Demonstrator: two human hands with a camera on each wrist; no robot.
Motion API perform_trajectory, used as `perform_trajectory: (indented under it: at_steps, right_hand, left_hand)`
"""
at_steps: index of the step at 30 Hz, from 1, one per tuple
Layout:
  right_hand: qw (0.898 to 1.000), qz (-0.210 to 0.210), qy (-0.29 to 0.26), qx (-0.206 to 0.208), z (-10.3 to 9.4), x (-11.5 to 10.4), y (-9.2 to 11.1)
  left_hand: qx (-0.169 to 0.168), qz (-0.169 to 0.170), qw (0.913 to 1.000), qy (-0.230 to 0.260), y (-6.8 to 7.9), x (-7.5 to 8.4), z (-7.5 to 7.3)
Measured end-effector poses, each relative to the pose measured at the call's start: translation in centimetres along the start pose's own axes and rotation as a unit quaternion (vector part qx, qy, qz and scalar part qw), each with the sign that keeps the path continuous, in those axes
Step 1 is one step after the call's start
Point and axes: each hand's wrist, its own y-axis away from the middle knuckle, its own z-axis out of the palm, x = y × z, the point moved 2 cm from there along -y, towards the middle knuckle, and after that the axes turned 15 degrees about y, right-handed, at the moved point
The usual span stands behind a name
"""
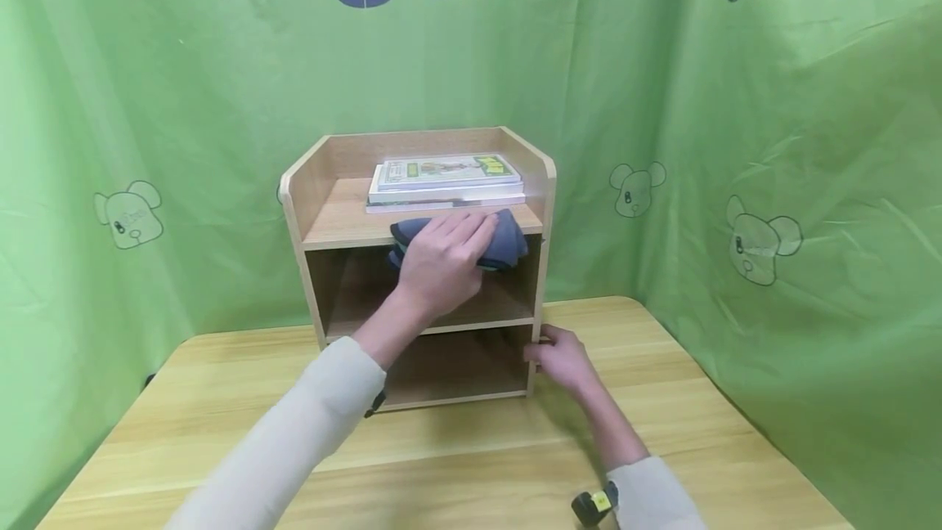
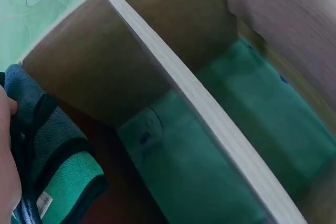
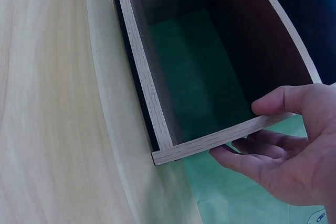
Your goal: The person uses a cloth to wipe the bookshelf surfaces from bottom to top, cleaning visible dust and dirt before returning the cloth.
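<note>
A small wooden shelf unit [image 1: 293, 211] with a top ledge and two open compartments stands on the table. My left hand [image 1: 445, 262] grips a folded grey-blue cloth [image 1: 508, 240] against the front edge of the top ledge. In the left wrist view, the cloth [image 2: 68, 156] shows black edging, a green side and a small white label. Lower down, my right hand [image 1: 565, 360] holds the unit's right side panel [image 3: 226, 136] beside the bottom compartment. The thumb lies on the panel's inner side and the fingers on its outer side.
A stack of books [image 1: 445, 182] lies on the top ledge, behind the cloth. The wood-grain table [image 1: 456, 464] extends around the unit. Green curtains [image 1: 456, 72] with cartoon prints hang behind and at both sides. A black and yellow strapped device [image 1: 594, 504] sits at the right wrist.
</note>
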Motion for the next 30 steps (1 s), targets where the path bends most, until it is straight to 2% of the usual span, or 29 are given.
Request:
perform_trajectory:
  at_steps: [7,12,19,24,30]
  right_hand:
    - [1.000,0.002,0.015,0.009,0.0,-0.4,0.0]
    - [1.000,0.004,0.021,0.009,0.0,-0.3,0.1]
    - [1.000,0.011,0.020,0.005,-0.1,-0.1,0.3]
    - [1.000,0.013,0.017,0.004,0.0,0.1,0.3]
    - [1.000,0.014,0.013,0.006,0.0,-0.2,0.4]
  left_hand:
    - [0.018,0.029,0.9994,-0.001,4.2,-2.7,-3.3]
    - [0.021,0.026,0.9994,0.005,6.3,-4.1,-5.9]
    - [0.004,0.004,0.9995,-0.030,7.8,-5.0,-8.9]
    - [-0.002,-0.020,0.9994,-0.030,8.9,-5.6,-10.6]
    - [0.000,-0.024,0.9992,-0.033,9.8,-5.7,-11.6]
